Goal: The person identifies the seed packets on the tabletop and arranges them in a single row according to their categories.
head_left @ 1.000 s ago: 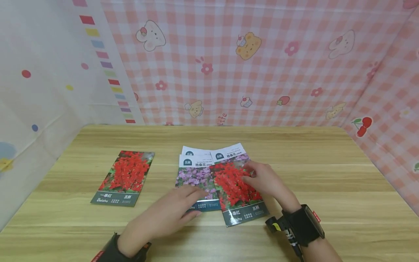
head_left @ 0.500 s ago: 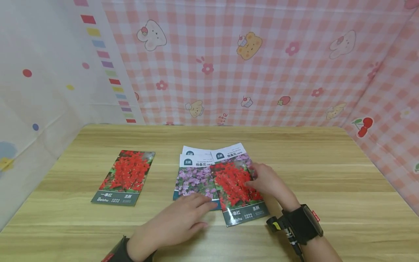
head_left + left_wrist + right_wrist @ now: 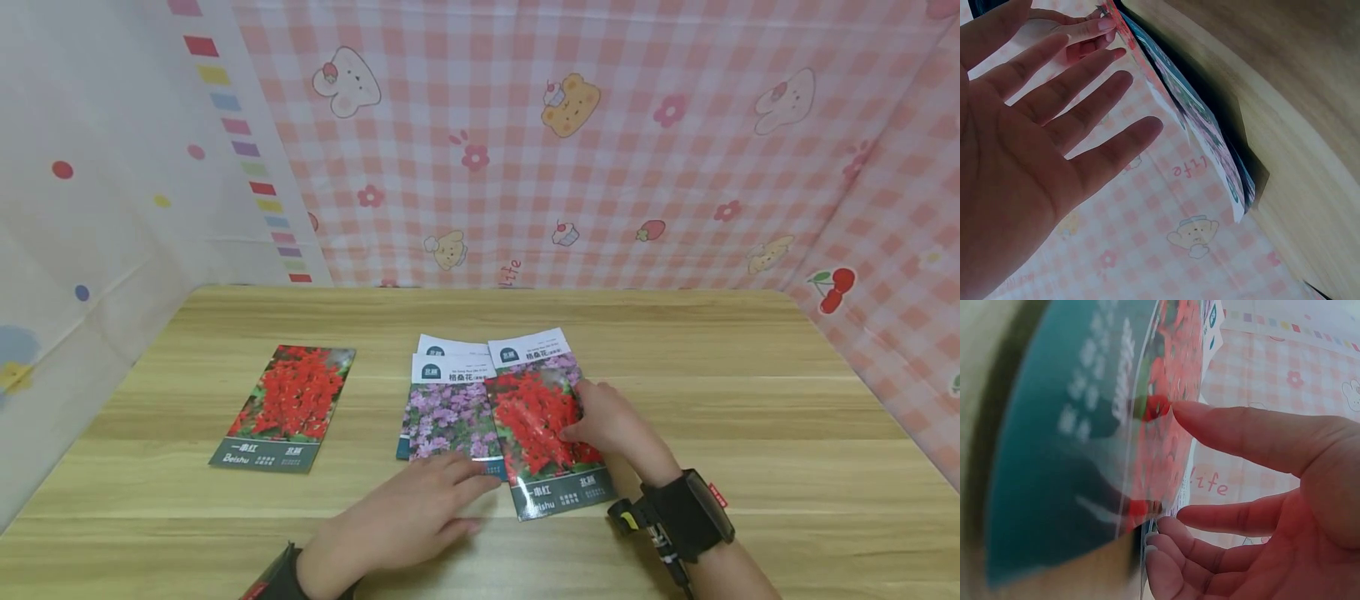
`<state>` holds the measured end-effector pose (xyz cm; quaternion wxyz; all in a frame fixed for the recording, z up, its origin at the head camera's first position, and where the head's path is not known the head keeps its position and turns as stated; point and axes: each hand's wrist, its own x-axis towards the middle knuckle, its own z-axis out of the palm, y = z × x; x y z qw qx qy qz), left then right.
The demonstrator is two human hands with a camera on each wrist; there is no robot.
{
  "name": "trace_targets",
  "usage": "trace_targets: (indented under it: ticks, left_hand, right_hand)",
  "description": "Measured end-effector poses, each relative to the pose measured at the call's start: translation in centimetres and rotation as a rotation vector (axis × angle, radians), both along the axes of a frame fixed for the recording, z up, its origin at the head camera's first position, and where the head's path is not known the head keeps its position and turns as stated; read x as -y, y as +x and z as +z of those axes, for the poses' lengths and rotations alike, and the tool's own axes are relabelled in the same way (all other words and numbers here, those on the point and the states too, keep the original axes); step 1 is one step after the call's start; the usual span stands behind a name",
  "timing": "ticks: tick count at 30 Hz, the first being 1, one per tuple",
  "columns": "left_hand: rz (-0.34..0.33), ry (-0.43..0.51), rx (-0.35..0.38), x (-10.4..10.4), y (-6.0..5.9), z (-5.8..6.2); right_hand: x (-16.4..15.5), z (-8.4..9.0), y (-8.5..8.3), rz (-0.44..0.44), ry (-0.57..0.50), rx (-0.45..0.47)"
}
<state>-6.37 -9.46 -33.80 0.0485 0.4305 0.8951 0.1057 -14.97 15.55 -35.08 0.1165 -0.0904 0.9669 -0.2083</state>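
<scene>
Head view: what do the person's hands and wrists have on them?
The left hand and right hand are ungloved, no sleeves showing. Black wristbands bear red tags; the right one carries a black cylindrical camera with a yellow mark and black cable.

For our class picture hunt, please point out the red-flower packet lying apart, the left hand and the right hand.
Red-flower packet lying apart (image 3: 289, 407): head view, on its flower photo.
Left hand (image 3: 411, 515): head view, on its back.
Right hand (image 3: 618, 428): head view, on its thumb side.

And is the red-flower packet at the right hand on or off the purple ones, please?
On: in the head view, the red packet covers the lower part of a purple packet.
</scene>
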Motion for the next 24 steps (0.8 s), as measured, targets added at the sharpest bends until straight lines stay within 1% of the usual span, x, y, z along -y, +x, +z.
trace_targets:
  ticks: [5,10,18,24]
  left_hand:
    - [-0.004,-0.030,0.012,0.06,0.05,-0.09]
    - [-0.004,-0.051,0.016,0.04,0.08,-0.16]
    - [0.016,-0.048,0.019,0.04,0.10,-0.13]
    - [0.016,-0.043,0.005,0.08,0.08,-0.17]
  right_hand:
    - [0.04,-0.15,-0.02,-0.016,-0.002,0.015]
    - [0.00,-0.18,-0.06,-0.038,-0.026,0.036]
    - [-0.19,-0.11,-0.12,-0.094,-0.094,0.078]
    - [-0.36,-0.14,-0.29,-0.124,-0.115,0.097]
